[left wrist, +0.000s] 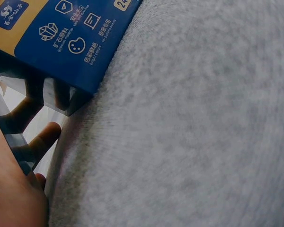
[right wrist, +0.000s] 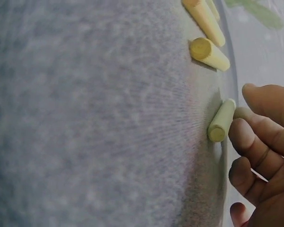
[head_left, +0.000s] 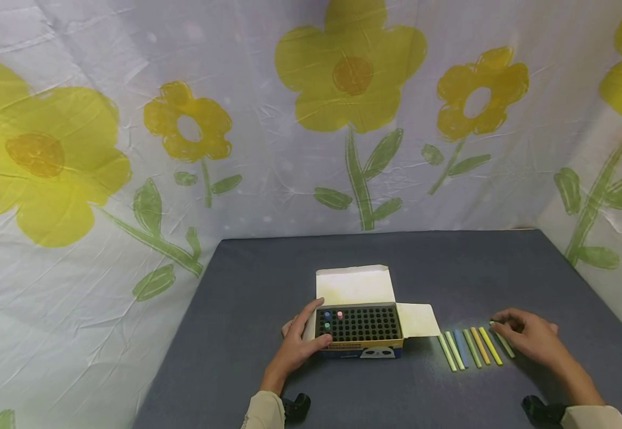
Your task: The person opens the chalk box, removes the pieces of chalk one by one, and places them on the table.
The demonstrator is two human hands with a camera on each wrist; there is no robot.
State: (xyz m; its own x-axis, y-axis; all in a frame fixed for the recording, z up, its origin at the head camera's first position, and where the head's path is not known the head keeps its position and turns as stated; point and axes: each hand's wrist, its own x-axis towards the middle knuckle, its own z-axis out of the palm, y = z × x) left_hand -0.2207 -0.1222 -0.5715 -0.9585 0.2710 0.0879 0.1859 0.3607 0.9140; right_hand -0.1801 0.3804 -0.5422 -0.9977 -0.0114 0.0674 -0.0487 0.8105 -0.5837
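The open chalk box, blue and yellow, holds a black insert with rows of holes. Blue, pink and green chalk ends show at its left. My left hand grips the box's left end, thumb at the front corner and index finger at the back corner. In the left wrist view its fingers lie partly behind the box end. At the right, my right hand is over the far end of a green chalk stick. Fingertips are at that stick, which lies on the table, while the thumb stands apart from it.
A row of several chalk sticks, among them a blue one and a yellow one, lies between box and right hand. The box's lid is folded back and its side flap sticks out rightward. A flowered curtain borders the dark table.
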